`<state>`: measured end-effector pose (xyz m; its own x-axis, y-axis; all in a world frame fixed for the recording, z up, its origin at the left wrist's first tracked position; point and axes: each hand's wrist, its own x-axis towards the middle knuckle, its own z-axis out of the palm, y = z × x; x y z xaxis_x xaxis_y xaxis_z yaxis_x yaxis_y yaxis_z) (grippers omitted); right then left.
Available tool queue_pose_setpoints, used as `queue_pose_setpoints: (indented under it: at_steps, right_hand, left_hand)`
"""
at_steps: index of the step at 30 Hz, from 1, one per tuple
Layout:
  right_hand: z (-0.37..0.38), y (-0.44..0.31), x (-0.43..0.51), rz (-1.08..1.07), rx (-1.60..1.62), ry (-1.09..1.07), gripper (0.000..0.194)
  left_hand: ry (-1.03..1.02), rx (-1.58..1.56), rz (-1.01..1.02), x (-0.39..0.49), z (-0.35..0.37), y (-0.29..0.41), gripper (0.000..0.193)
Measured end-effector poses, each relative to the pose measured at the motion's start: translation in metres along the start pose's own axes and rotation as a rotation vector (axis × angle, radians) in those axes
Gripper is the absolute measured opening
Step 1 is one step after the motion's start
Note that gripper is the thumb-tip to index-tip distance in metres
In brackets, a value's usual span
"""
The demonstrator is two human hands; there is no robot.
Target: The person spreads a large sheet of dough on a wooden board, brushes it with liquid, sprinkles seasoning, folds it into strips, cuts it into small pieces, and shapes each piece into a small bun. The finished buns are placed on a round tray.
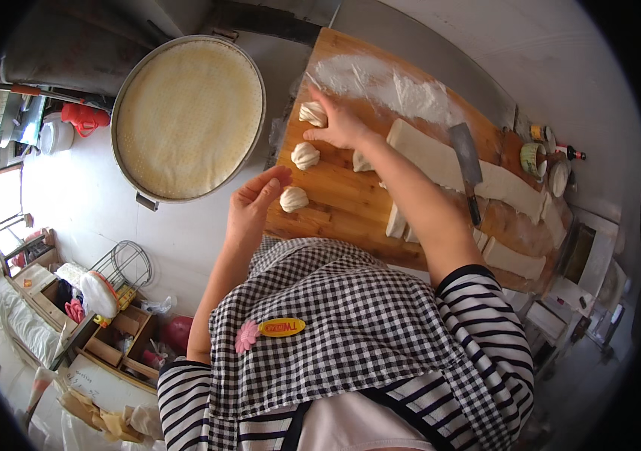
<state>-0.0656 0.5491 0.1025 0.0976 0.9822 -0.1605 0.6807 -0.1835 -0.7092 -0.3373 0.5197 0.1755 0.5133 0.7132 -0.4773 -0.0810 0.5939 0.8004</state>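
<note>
My right hand [338, 121] reaches over the far left corner of a wooden board [334, 183], its thumb and fingers spread around a twisted dough bun [313, 113]. It is unclear whether they touch it. Nearer to me lie a second bun [305, 155] and a third bun [294, 199]. My left hand [255, 197] hovers by the board's left edge beside the third bun, fingertips close together, with no object visible in them. A small dough piece [362, 162] is partly hidden under my right forearm. A cleaver [467, 163] rests across a long folded dough strip [430, 152].
A large round steamer tray [188, 118] with a cloth liner stands left of the board. Loose flour [382, 84] covers the board's far side. More dough pieces [515, 258] lie at the right. Beyond the board's right end are a patterned cup [533, 159] and bottles.
</note>
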Motion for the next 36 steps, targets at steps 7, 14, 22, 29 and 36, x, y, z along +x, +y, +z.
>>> queue_pose_setpoints:
  at_steps: [7,14,22,29,36]
  right_hand:
    - [-0.115,0.051,-0.138,0.248,0.036,0.14,0.025]
    - [-0.073,0.061,-0.234,0.32,-0.266,-0.128,0.046]
    - [-0.083,0.023,-0.276,0.234,0.726,0.067,0.02]
    - [-0.094,0.01,-0.301,0.324,0.642,0.401,0.027]
    - [-0.075,-0.025,-0.3,-0.05,0.528,0.515,0.037]
  left_hand:
    - [0.087,-0.094,-0.04,-0.033,0.029,-0.03,0.032]
    - [-0.065,0.064,-0.125,-0.042,0.083,-0.068,0.035]
    - [-0.323,0.238,-0.059,-0.036,0.136,-0.094,0.056]
    - [-0.22,0.067,-0.134,-0.044,0.13,-0.068,0.027]
    - [-0.273,0.024,-0.087,-0.043,0.16,-0.068,0.036]
